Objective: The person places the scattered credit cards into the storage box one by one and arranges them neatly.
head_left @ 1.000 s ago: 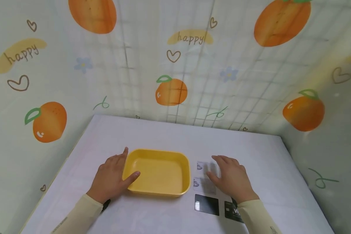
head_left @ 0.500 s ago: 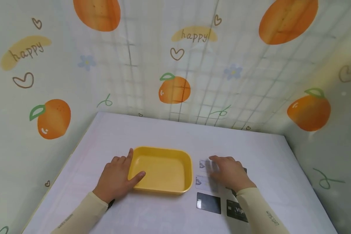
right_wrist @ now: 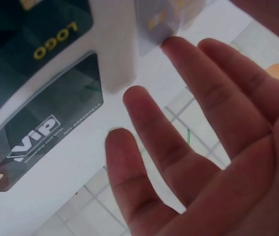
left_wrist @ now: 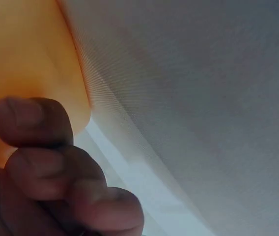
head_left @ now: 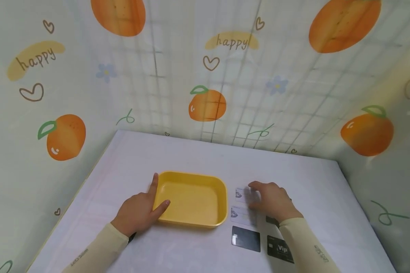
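My left hand [head_left: 136,210] grips the left side of a yellow tray [head_left: 191,223], thumb over the rim and index finger along the edge. In the left wrist view, its other fingers [left_wrist: 36,162] curl against the tray's outer wall. To the right, my right hand [head_left: 276,201] reaches over a white card [head_left: 240,194], partly covering it. The right wrist view shows its fingers [right_wrist: 213,93] spread and gently bent, one fingertip right at the edge of a pale card [right_wrist: 152,22] with a gold chip. A second white card [head_left: 240,216] lies just nearer.
A plain dark card [head_left: 246,239] and a black Vip card [head_left: 278,248] lie in front of the white ones. Another dark card [head_left: 271,220] is mostly hidden under the right hand. Fruit-printed curtains [head_left: 177,94] enclose the white table [head_left: 150,151] at back and sides.
The right thumb and fingers have drawn closer together over the far white card. Some left fingers have curled lower beside the tray. The head view has shifted slightly.
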A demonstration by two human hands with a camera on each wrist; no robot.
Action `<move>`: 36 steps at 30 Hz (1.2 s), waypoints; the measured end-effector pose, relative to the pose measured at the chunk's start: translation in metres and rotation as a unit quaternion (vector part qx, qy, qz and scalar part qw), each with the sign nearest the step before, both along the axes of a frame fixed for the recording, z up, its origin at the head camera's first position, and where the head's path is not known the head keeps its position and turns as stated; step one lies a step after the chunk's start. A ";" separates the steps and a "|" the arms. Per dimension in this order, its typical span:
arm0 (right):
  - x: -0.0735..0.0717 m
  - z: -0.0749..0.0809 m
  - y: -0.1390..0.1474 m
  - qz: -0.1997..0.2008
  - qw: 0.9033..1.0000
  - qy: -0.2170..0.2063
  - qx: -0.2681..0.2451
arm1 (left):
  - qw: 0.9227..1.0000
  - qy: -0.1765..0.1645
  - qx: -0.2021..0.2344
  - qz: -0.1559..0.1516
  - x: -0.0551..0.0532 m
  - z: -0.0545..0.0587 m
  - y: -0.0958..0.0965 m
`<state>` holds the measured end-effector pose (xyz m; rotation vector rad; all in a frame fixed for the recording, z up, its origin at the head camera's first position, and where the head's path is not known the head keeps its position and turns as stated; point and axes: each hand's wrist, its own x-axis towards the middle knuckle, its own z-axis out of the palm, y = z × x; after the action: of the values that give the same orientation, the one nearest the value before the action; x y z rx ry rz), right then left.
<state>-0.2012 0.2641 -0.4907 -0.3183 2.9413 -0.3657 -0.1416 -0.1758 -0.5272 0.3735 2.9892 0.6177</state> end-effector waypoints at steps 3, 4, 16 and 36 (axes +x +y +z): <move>-0.004 -0.001 0.002 -0.004 1.000 -0.004 -0.002 | 1.000 -0.009 0.004 0.001 -0.001 0.003 0.002; -0.005 -0.002 0.003 -0.005 1.000 -0.005 -0.002 | 1.000 -0.009 0.003 0.001 -0.001 0.003 0.002; -0.018 0.000 0.002 -0.026 0.997 -0.063 -0.023 | 1.000 -0.028 0.011 0.008 0.000 0.008 0.005; -0.033 -0.003 -0.001 0.025 0.997 -0.075 -0.015 | 0.999 0.004 0.031 0.013 0.000 -0.003 0.004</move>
<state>-0.2344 0.2633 -0.4940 -0.3508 2.7775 -0.4095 -0.1414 -0.1718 -0.5303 0.3433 2.9929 0.7135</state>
